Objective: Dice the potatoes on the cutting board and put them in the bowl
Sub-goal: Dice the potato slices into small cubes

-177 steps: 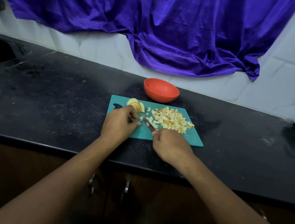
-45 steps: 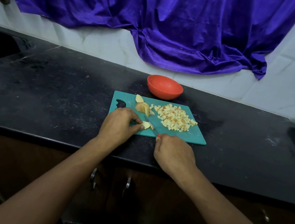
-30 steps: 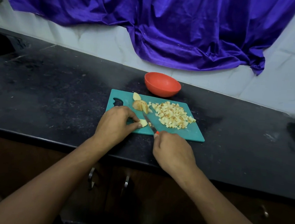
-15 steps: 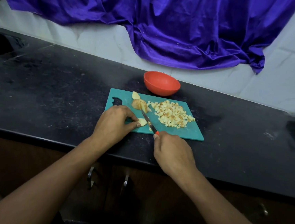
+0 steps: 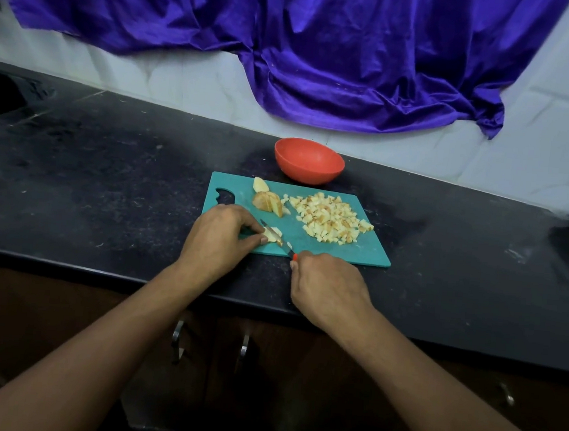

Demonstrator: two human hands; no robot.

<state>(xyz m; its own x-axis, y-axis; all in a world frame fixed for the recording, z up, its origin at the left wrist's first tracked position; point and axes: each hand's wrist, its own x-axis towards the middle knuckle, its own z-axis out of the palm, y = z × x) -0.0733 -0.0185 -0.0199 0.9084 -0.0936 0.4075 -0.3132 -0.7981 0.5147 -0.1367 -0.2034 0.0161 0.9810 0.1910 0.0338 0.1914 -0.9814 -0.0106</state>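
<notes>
I note the potato piece [image 5: 272, 235] at the near-left of the cutting board [image 5: 369, 253], pinched by the curled left hand [image 5: 217, 240]. The right hand [image 5: 328, 284] grips the knife [image 5: 286, 247], blade across the piece. The diced pile [image 5: 331, 217] lies to the right (wedges [image 5: 268, 202] farther back), with the bowl [image 5: 308, 162] just beyond the board.

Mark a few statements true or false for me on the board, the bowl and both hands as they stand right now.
1. The red bowl stands on the counter beyond the cutting board's far edge. True.
2. The bowl already holds diced potato. False: no dice show in it; the diced pile lies on the board.
3. The right hand grips the knife. True.
4. The left hand rests flat on the counter. False: it pinches a potato piece on the board, at the blade.
5. Uncut wedges lie left of the pile. True.
</notes>
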